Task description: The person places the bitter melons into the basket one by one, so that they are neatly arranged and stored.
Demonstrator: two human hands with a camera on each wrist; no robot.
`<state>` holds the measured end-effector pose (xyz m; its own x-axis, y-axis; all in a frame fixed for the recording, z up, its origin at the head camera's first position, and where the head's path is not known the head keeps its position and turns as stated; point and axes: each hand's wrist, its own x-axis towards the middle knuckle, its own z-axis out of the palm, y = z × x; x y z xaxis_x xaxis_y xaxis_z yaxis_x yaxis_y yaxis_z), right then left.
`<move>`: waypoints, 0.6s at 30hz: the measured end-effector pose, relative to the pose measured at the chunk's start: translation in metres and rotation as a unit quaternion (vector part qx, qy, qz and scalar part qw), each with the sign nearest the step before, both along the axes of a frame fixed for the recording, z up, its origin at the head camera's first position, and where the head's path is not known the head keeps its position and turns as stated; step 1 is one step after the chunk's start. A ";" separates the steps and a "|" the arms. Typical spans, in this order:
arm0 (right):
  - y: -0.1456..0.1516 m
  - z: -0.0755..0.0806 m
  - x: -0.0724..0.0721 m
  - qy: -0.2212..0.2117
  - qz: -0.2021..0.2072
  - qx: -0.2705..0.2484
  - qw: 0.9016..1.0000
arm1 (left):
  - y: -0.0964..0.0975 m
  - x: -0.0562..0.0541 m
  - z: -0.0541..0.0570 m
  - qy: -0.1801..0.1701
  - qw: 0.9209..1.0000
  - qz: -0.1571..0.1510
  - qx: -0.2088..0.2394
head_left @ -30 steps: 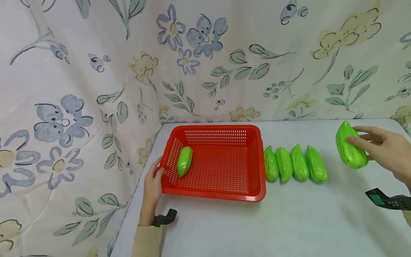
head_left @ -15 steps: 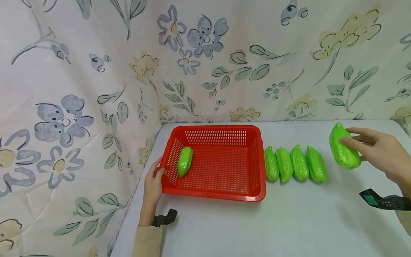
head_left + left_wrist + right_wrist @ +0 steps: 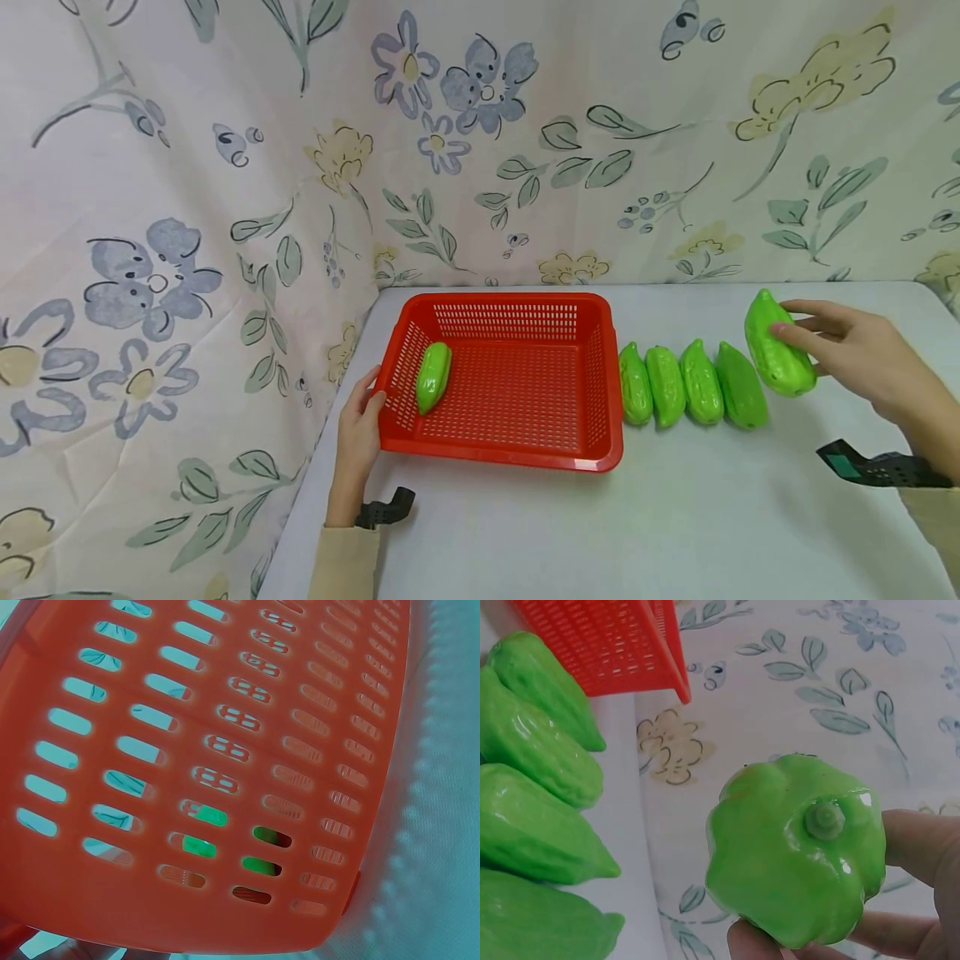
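Observation:
In the head view my right hand [image 3: 858, 354] holds a lumpy, glossy green bitter melon [image 3: 776, 354] up over the table's right side, thumb on its near face and fingers behind. The right wrist view faces its blunt end with a stem nub. My left hand [image 3: 358, 433] grips the left rim of a red plastic basket [image 3: 498, 459], thumb over the rim. Inside the basket, near its left wall, lies one green bitter melon [image 3: 432, 379]; green shows through the slots in the left wrist view. Several more bitter melons [image 3: 702, 387] lie in a row between the basket and my right hand.
The white table [image 3: 525, 542] runs up to a floral cloth [image 3: 570, 167] hanging behind and on the left. The row's leftmost melon [image 3: 635, 387] lies right at the basket's right wall. Each wrist wears a black camera strap [image 3: 885, 468].
My right hand has moved left with the bitter melon, which now hangs close beside the row's right end. My left hand and the basket have stayed in place.

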<state>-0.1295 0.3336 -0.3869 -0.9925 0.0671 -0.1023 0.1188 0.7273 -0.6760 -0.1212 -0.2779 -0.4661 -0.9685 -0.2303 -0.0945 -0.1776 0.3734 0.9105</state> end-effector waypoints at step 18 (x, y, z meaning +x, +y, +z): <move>-0.031 0.000 -0.011 -0.018 0.066 -0.024 0.997 | 0.000 -0.001 -0.003 0.000 1.000 0.008 -0.002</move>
<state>-0.1407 0.3028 -0.3865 -0.9880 -0.0708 -0.1376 0.0481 0.7047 -0.7079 -0.1221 -0.2777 -0.4687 -0.9649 -0.2454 -0.0930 -0.1827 0.3737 0.9094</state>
